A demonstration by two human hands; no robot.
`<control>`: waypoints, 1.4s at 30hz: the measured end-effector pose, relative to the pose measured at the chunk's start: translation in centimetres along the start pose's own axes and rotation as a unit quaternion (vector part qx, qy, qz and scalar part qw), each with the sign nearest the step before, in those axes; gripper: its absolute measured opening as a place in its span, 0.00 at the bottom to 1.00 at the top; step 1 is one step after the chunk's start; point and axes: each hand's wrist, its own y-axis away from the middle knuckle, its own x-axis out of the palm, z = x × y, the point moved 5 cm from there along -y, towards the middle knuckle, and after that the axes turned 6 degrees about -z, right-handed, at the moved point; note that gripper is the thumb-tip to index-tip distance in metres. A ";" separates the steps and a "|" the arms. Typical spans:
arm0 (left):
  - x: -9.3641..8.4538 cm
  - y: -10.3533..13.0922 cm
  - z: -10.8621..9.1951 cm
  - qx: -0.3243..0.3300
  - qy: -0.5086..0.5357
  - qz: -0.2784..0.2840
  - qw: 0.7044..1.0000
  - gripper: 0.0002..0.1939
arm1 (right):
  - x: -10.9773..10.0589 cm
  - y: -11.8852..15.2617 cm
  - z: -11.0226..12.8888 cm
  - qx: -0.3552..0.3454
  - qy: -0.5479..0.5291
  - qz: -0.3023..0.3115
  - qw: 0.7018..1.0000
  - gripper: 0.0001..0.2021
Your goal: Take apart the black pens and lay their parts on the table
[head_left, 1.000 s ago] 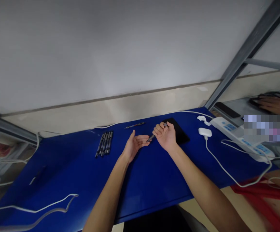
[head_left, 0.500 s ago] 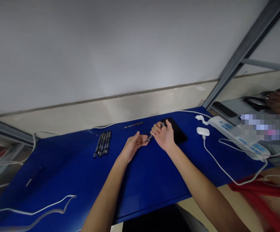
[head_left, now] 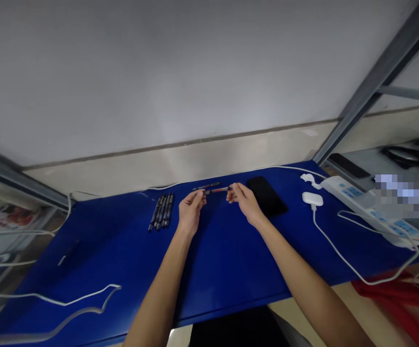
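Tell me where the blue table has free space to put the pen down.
Bare blue between the row of pens and the left hand, and the wide near stretch under both forearms. Crowded at right: phone, white charger, power strip, cables.

Both bare forearms extend forward from the lower edge and converge toward the centre. Left hand (head_left: 190,208) and right hand (head_left: 243,198) are raised side by side, backs toward the camera, fingertips pinched closed and pointing inward toward each other.
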 end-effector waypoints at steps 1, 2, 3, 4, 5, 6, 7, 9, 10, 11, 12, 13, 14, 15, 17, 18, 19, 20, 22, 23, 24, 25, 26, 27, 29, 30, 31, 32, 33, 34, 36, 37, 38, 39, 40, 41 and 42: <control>-0.3 -0.2 -0.3 0.008 0.024 -0.008 1.000 0.14 | 0.2 0.2 -0.1 -0.010 0.044 0.023 0.999 0.16; -0.5 -0.4 -0.6 0.015 0.041 -0.012 0.999 0.14 | 0.6 0.5 -0.2 -0.021 0.088 0.047 0.995 0.16; -0.6 -0.5 -0.7 0.019 0.050 -0.013 0.998 0.13 | 1.0 0.8 -0.2 -0.031 0.131 0.072 0.988 0.17; -0.6 -0.5 -0.6 0.020 0.051 -0.011 0.998 0.14 | 1.5 1.2 -0.3 -0.042 0.171 0.095 0.980 0.17; -0.5 -0.4 -0.5 0.018 0.045 -0.009 0.999 0.15 | 2.0 1.7 -0.5 -0.055 0.204 0.118 0.970 0.17; -0.4 -0.2 -0.2 0.012 0.032 -0.005 0.999 0.16 | 2.5 2.1 -0.6 -0.070 0.229 0.140 0.961 0.17; -0.2 0.0 0.1 0.004 0.017 -0.002 1.000 0.18 | 3.0 2.5 -0.8 -0.085 0.254 0.161 0.950 0.17; 0.1 0.3 0.7 -0.006 -0.017 0.003 1.000 0.19 | 3.8 3.1 -1.1 -0.119 0.297 0.189 0.928 0.18; 0.3 0.4 0.9 -0.004 -0.032 0.006 0.999 0.19 | 4.1 3.3 -1.2 -0.140 0.315 0.195 0.918 0.18; 0.3 0.4 1.0 -0.003 -0.046 0.010 0.999 0.19 | 4.4 3.5 -1.3 -0.164 0.329 0.196 0.909 0.19; 0.2 0.4 1.0 0.002 -0.062 0.008 0.998 0.19 | 4.6 3.6 -1.3 -0.189 0.338 0.198 0.901 0.20; 0.0 0.2 0.8 0.011 -0.083 0.002 0.996 0.19 | 4.7 3.7 -1.3 -0.213 0.343 0.199 0.893 0.20; -0.3 0.0 0.5 0.028 -0.114 -0.008 0.993 0.19 | 4.8 3.8 -1.2 -0.234 0.345 0.199 0.886 0.20; -0.7 -0.2 0.0 0.056 -0.159 -0.019 0.985 0.19 | 4.9 3.8 -1.2 -0.250 0.349 0.202 0.880 0.21; -1.5 -0.5 -1.4 0.141 -0.296 -0.040 0.944 0.18 | 4.9 3.8 -1.1 -0.259 0.371 0.207 0.867 0.21; -1.7 -0.5 -2.0 0.190 -0.386 -0.043 0.902 0.17 | 4.8 3.8 -1.1 -0.256 0.391 0.206 0.860 0.21; -2.0 -0.5 -2.7 0.229 -0.473 -0.064 0.848 0.17 | 4.7 3.8 -1.1 -0.252 0.411 0.204 0.852 0.20; -2.2 -0.4 -3.2 0.254 -0.546 -0.085 0.794 0.17 | 4.5 3.8 -1.1 -0.249 0.430 0.201 0.844 0.19; -2.7 -0.4 -3.9 0.271 -0.645 -0.111 0.705 0.18 | 4.2 3.8 -1.0 -0.251 0.460 0.184 0.832 0.16; -2.8 -0.3 -4.1 0.270 -0.677 -0.116 0.674 0.19 | 4.1 3.9 -0.9 -0.257 0.473 0.172 0.825 0.14; -3.0 -0.3 -4.3 0.266 -0.701 -0.120 0.651 0.19 | 4.0 3.8 -0.8 -0.263 0.489 0.156 0.817 0.12; -3.1 -0.3 -4.5 0.262 -0.719 -0.126 0.632 0.19 | 4.0 3.7 -0.8 -0.271 0.508 0.139 0.806 0.11; -3.2 -0.2 -4.6 0.259 -0.732 -0.131 0.616 0.19 | 4.1 3.6 -0.8 -0.279 0.530 0.124 0.791 0.12; -3.3 -0.2 -4.8 0.256 -0.743 -0.139 0.602 0.18 | 4.3 3.2 -0.9 -0.288 0.552 0.112 0.775 0.14; -3.5 -0.1 -4.9 0.251 -0.761 -0.152 0.578 0.18 | 5.0 2.2 -1.1 -0.305 0.587 0.097 0.744 0.18; -3.5 0.0 -4.9 0.247 -0.768 -0.155 0.570 0.17 | 5.4 1.4 -1.3 -0.312 0.598 0.090 0.733 0.19; -3.5 0.1 -4.8 0.242 -0.774 -0.156 0.564 0.16 | 5.8 0.6 -1.5 -0.313 0.607 0.082 0.726 0.20; -3.5 0.1 -4.8 0.236 -0.778 -0.154 0.562 0.16 | 6.0 -0.3 -1.7 -0.308 0.615 0.069 0.723 0.21; -3.5 0.1 -4.7 0.231 -0.780 -0.152 0.562 0.16 | 6.1 -1.2 -1.9 -0.299 0.622 0.054 0.722 0.21; -3.5 0.2 -4.7 0.226 -0.781 -0.150 0.562 0.16 | 6.2 -2.0 -2.1 -0.288 0.627 0.039 0.722 0.20; -3.5 0.3 -4.7 0.215 -0.784 -0.150 0.562 0.17 | 6.2 -3.1 -2.4 -0.278 0.627 0.025 0.728 0.17; -3.6 0.3 -4.7 0.213 -0.787 -0.151 0.559 0.18 | 6.1 -3.4 -2.5 -0.278 0.619 0.023 0.735 0.15; -3.7 0.3 -4.8 0.214 -0.789 -0.153 0.555 0.17 | 6.0 -3.5 -2.6 -0.278 0.607 0.024 0.745 0.13; -3.7 0.3 -4.9 0.217 -0.792 -0.154 0.550 0.17 | 5.8 -3.4 -2.6 -0.277 0.594 0.024 0.755 0.12; -3.8 0.3 -5.0 0.221 -0.794 -0.156 0.545 0.17 | 5.6 -3.3 -2.6 -0.274 0.584 0.025 0.764 0.10; -3.9 0.3 -5.0 0.226 -0.795 -0.157 0.540 0.16 | 5.2 -3.0 -2.6 -0.269 0.576 0.026 0.772 0.10; -4.0 0.3 -5.1 0.229 -0.796 -0.159 0.537 0.16 | 4.9 -2.7 -2.5 -0.263 0.572 0.027 0.777 0.09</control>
